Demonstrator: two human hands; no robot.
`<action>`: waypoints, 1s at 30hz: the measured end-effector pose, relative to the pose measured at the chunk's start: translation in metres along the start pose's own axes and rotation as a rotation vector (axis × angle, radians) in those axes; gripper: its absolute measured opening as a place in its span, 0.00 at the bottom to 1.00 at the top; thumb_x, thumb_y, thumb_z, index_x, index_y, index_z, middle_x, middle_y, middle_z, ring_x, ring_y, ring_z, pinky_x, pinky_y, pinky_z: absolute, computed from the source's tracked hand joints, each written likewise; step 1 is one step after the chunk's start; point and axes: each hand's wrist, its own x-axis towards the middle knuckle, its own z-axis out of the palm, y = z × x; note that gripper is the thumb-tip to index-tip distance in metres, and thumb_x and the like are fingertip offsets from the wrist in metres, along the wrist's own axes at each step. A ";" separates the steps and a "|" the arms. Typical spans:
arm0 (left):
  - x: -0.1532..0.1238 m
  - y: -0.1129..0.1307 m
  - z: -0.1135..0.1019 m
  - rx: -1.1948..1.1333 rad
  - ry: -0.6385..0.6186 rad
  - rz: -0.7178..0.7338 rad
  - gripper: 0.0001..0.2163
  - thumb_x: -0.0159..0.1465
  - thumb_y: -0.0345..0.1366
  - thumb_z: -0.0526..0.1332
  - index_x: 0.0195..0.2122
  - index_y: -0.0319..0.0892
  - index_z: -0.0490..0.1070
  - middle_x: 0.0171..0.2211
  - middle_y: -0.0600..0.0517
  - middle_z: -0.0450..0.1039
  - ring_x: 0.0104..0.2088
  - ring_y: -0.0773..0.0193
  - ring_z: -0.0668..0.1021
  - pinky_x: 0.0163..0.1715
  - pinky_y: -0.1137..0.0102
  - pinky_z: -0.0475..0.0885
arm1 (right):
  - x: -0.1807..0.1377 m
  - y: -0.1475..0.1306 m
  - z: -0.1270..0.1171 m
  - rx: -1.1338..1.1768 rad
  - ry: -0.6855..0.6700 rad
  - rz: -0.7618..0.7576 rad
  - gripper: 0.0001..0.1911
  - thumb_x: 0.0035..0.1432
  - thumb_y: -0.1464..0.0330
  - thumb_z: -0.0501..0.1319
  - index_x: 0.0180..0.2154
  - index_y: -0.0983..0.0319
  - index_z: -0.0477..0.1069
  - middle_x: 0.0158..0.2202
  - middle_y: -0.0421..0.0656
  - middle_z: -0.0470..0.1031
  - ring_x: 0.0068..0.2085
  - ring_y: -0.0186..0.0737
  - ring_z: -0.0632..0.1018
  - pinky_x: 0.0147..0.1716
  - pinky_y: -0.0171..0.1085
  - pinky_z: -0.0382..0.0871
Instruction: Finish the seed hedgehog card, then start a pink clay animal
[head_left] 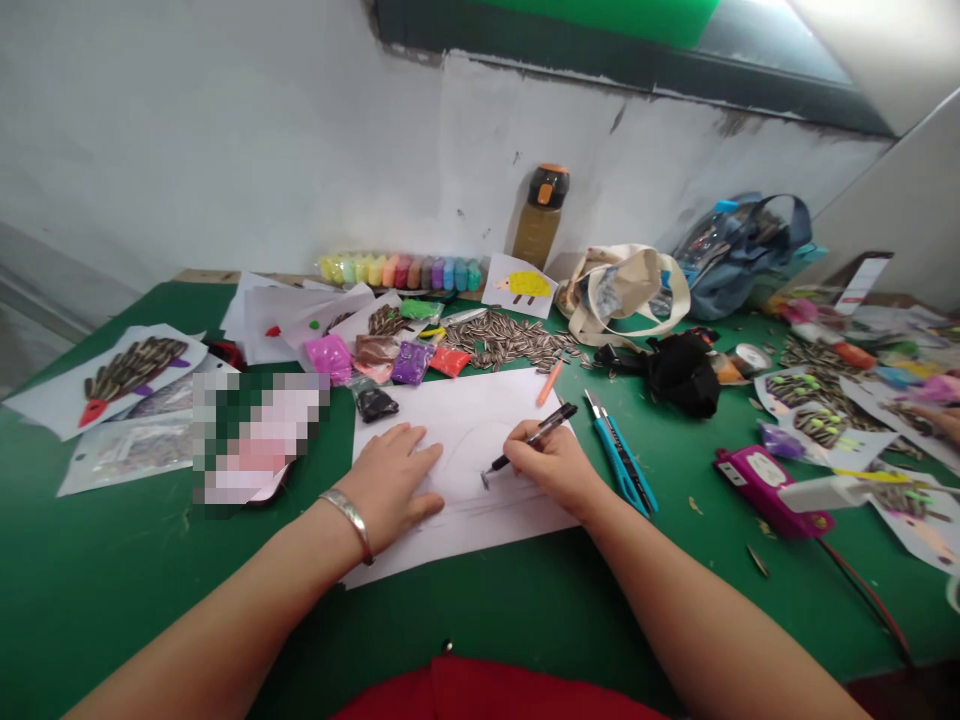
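A white sheet of paper point(465, 420) lies on the green table point(525, 600) in front of me, with a faint curved line drawn on it. My left hand point(394, 480) lies flat on the sheet's left part, fingers stretched out, a metal bangle on the wrist. My right hand point(551, 465) is closed around a black pen point(534, 436), whose tip touches the paper near the sheet's middle.
Blue utility knives point(621, 450) lie right of the sheet, an orange pencil point(549, 382) above it. A heap of sunflower seeds point(510, 345), small bags of coloured clay point(375, 358), a bottle point(541, 215), cloth bags point(630, 285), finished seed pictures point(131, 370) and a magenta device point(765, 485) crowd the table.
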 end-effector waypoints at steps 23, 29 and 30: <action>0.001 -0.019 0.015 -0.069 0.189 0.047 0.19 0.63 0.38 0.57 0.55 0.39 0.69 0.58 0.38 0.65 0.60 0.45 0.66 0.61 0.52 0.59 | -0.016 0.011 -0.003 -0.037 0.308 -0.062 0.10 0.53 0.68 0.58 0.21 0.61 0.71 0.21 0.38 0.70 0.28 0.37 0.71 0.30 0.35 0.63; 0.001 -0.016 0.015 -0.042 0.153 0.044 0.22 0.64 0.43 0.57 0.57 0.36 0.67 0.59 0.36 0.63 0.61 0.43 0.64 0.61 0.51 0.58 | -0.011 0.007 -0.002 -0.046 0.340 -0.067 0.09 0.55 0.64 0.59 0.26 0.61 0.73 0.23 0.39 0.73 0.29 0.38 0.73 0.32 0.35 0.66; 0.000 -0.016 0.016 -0.047 0.157 0.040 0.23 0.64 0.44 0.58 0.57 0.36 0.68 0.60 0.36 0.63 0.61 0.42 0.63 0.61 0.51 0.58 | -0.011 0.007 -0.002 -0.068 0.337 -0.075 0.09 0.55 0.64 0.59 0.26 0.61 0.73 0.23 0.39 0.73 0.30 0.38 0.73 0.32 0.35 0.66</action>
